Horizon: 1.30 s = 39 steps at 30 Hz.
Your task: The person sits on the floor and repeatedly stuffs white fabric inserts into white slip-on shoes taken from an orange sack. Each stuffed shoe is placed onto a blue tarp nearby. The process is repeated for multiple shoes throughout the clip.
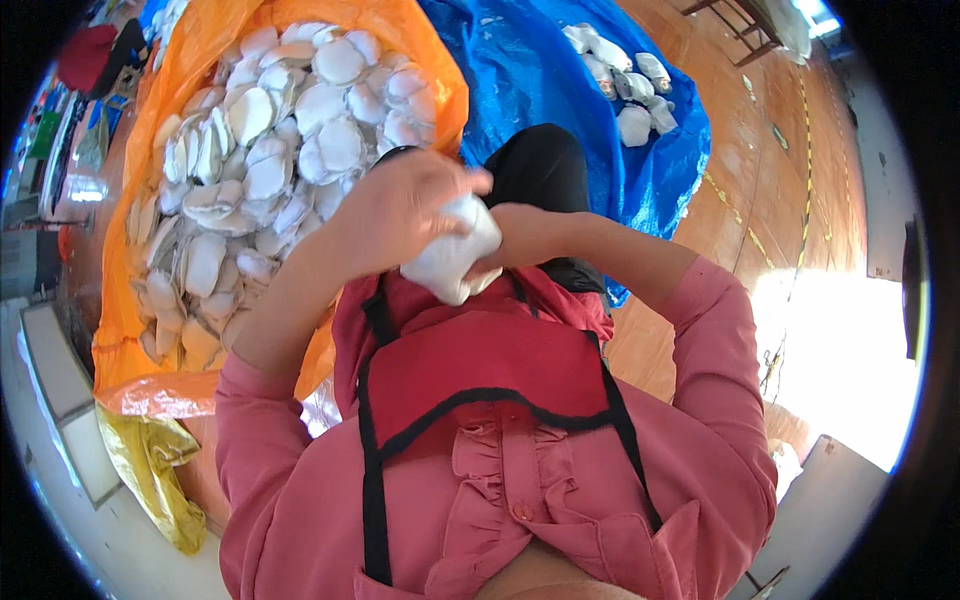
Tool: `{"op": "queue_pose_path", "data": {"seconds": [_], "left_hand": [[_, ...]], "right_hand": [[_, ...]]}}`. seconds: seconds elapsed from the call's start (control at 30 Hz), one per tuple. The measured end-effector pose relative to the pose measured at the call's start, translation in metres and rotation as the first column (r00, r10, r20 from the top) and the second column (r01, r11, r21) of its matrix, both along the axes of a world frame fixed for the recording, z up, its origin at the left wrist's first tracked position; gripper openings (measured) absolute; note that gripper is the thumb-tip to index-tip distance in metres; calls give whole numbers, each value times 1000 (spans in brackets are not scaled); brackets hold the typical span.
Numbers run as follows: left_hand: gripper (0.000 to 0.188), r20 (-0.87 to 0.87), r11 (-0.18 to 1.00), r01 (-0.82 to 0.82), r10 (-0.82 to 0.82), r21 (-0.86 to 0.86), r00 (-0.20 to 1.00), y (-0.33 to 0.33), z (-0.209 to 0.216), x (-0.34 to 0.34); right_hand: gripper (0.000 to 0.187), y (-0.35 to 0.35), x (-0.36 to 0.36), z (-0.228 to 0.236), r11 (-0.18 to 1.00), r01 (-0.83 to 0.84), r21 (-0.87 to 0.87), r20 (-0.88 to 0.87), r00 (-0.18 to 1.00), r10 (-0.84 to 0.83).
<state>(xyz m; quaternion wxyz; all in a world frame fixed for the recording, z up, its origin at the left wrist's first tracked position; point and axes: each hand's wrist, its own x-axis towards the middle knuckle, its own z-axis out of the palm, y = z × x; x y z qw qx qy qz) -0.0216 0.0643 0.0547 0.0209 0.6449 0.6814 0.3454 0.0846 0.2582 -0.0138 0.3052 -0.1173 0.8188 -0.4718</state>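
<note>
At the lower left of the frame a crumpled yellow plastic sheet (pixel 150 475) lies just below the edge of an orange sheet (pixel 118 335). The orange sheet fills the upper left, its sides standing up around a big heap of white padded pieces (pixel 270 165); the raised sides probably keep the loose heap from sliding out over the floor. It lies close beside the person's left arm, which seems to put the pieces within easy reach.

Near the centre, the left hand (pixel 415 205) is curled over the top and left of a white cloth-like bundle (pixel 455 260). It is blurred, so I cannot tell exactly how each finger presses. The bundle is held above the lap, just over the top of a red apron (pixel 480 375) with black edging, likely because that spot lets both hands work on it in plain sight. To its right, the right hand (pixel 520 235) grips the bundle from the side, some fingers partly hidden behind it, apparently steadying it against the left.

Beyond a dark-clad knee (pixel 545 165), a blue sheet (pixel 660 165) spreads across the upper middle and right. A few compact white bundles (pixel 630 85) sit together on it, well apart from the heap, perhaps so the two groups do not mix.
</note>
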Motion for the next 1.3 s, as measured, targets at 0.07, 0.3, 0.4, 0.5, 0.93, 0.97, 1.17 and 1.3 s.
{"op": "queue_pose_path", "data": {"seconds": [0.07, 0.3, 0.4, 0.5, 0.93, 0.97, 1.17, 1.3], "left_hand": [[48, 74, 969, -243, 245, -30, 967, 3, 7, -12], [41, 857, 824, -425, 483, -375, 179, -10, -34, -5], [47, 857, 823, -300, 514, -482, 35, -8, -40, -1], [52, 885, 845, -283, 465, -454, -32, -2, -56, 3], [34, 936, 860, -459, 55, -222, -349, 13, -100, 1], [35, 929, 846, -482, 40, -228, -368, 15, -96, 1], [41, 946, 707, -655, 66, -268, -316, 18, -93, 2], [40, 965, 579, -772, 145, -263, -219, 22, -85, 3]], "right_hand": [[34, 6, 4, -14, 919, 301, -255, 51, 953, -298], [55, -19, 0, -13, 113, 631, -767, 477, 680, -557], [56, -25, -4, -19, 68, 636, -769, 523, 687, -504], [55, -32, -6, -29, 142, 676, -723, 552, 689, -470], [48, -42, -6, -37, 69, 813, -578, 671, 522, -527], [48, -42, -7, -34, 68, 822, -566, 680, 512, -525], [30, -20, -4, -41, 122, 815, -566, 521, 468, -714], [14, -9, -6, -43, 109, 768, -631, 129, 243, -961]]}}
